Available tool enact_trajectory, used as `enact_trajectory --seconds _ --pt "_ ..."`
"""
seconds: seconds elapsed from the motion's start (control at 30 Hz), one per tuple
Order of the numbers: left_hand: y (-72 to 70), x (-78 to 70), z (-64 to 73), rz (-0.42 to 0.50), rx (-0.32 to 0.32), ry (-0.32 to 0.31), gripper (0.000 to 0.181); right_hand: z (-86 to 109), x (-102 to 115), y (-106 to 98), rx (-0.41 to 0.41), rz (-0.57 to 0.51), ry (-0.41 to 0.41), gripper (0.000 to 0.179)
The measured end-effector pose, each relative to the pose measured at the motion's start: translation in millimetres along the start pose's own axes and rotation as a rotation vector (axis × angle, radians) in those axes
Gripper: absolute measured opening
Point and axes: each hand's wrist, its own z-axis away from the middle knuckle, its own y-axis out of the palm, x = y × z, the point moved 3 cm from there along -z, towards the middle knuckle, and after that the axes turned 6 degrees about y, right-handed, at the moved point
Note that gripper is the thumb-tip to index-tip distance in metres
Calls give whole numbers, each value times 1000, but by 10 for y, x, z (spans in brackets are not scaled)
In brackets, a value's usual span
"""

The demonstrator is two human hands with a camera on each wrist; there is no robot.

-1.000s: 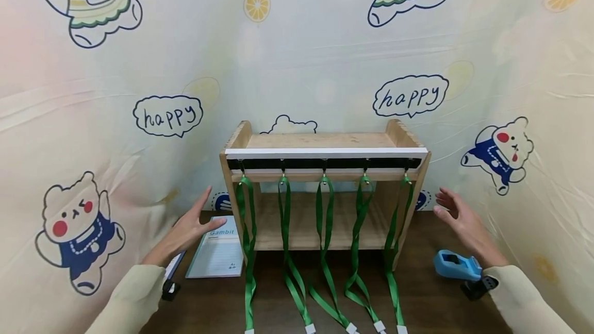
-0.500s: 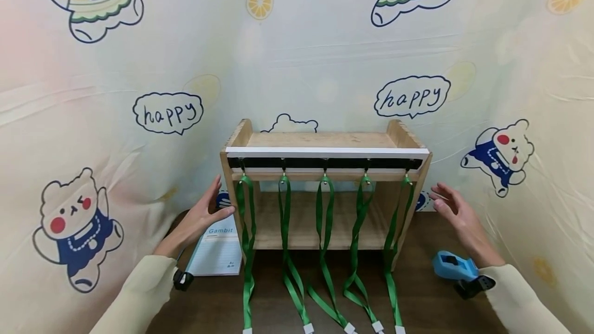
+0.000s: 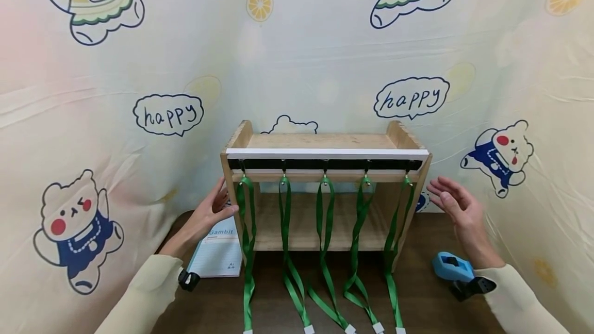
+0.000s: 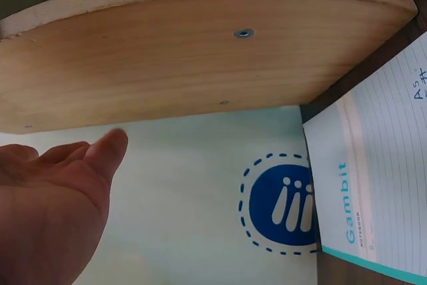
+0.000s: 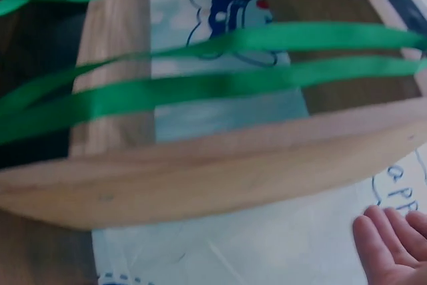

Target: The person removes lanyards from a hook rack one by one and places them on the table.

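Observation:
A small wooden shelf (image 3: 320, 140) stands in the middle of the head view. Several green lanyards (image 3: 286, 231) hang from metal clips along its black front strip (image 3: 303, 164). My left hand (image 3: 209, 214) is beside the shelf's left side panel (image 4: 153, 71), thumb and fingers apart; whether it touches the wood I cannot tell. In the left wrist view the thumb (image 4: 107, 155) points toward the panel's back edge. To the right of the shelf, my right hand (image 3: 459, 213) is held in the air with fingers slightly bent, apart from the wood. Neither hand holds anything.
A Gambit notebook (image 3: 218, 256) lies on the dark table (image 3: 209, 308) left of the shelf. To the right sits a light-blue plastic object (image 3: 452, 267), close to the right wrist. A printed cloth (image 3: 325, 66) with bears and "happy" bubbles hangs behind.
My left hand has moved right, up to the shelf's left side. The right hand has turned and risen slightly. Shelf and lanyards look unchanged.

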Motion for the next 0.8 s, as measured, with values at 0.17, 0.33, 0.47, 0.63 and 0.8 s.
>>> enact_trajectory --seconds 0.17,0.33,0.47,0.63,0.8 --pt "35 6 -28 42 24 23 90 40 184 91 -157 -115 -119 35" --pt "42 -22 -67 43 41 81 82 72 358 200 -230 -159 -236 33" --pt "47 -18 -60 21 49 78 76 97 405 288 -237 -92 -244 32" --pt "62 40 -23 9 59 46 68 139 396 392 -237 137 -236 32" --pt "75 44 -42 -3 58 33 61 141 372 489 -274 269 -281 34"
